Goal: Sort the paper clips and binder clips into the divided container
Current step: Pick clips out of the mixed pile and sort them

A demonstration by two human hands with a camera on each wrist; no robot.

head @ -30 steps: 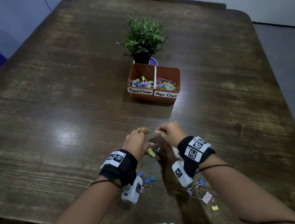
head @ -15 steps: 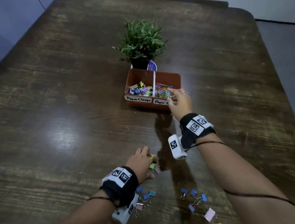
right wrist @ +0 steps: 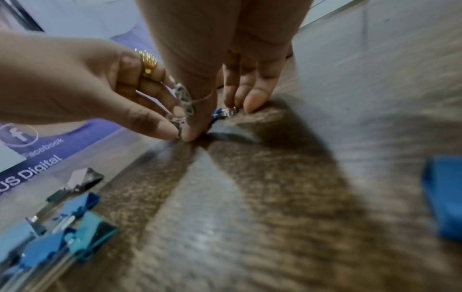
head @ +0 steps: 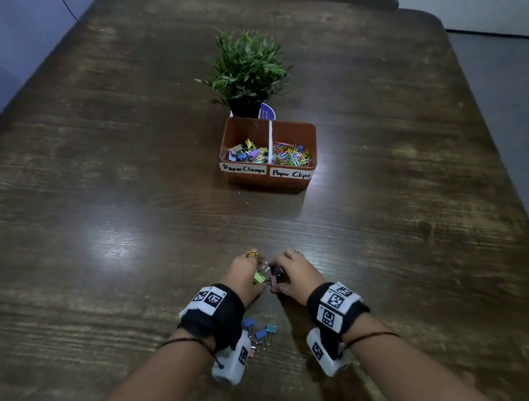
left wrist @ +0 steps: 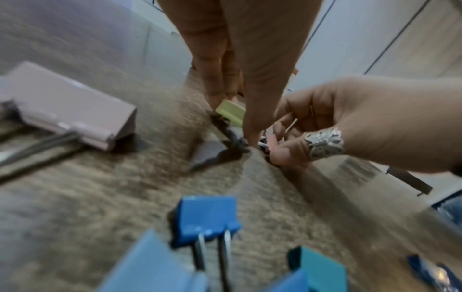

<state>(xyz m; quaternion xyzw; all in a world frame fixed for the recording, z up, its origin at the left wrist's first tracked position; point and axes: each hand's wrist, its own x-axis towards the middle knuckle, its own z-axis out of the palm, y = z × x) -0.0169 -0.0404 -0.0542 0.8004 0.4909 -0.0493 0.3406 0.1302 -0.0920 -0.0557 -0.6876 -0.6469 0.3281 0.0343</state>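
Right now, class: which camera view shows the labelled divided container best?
The head view: the divided container sits whole, both labels readable, clips in each half. The left wrist view and the right wrist view show only hands and table, not the container.

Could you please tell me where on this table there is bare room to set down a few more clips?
The table is bare left of the divided container and of the plant, and between the container and the hands. The right side looks bare too. It is crowded near the front edge: left hand, right hand and loose binder clips behind the left wrist.
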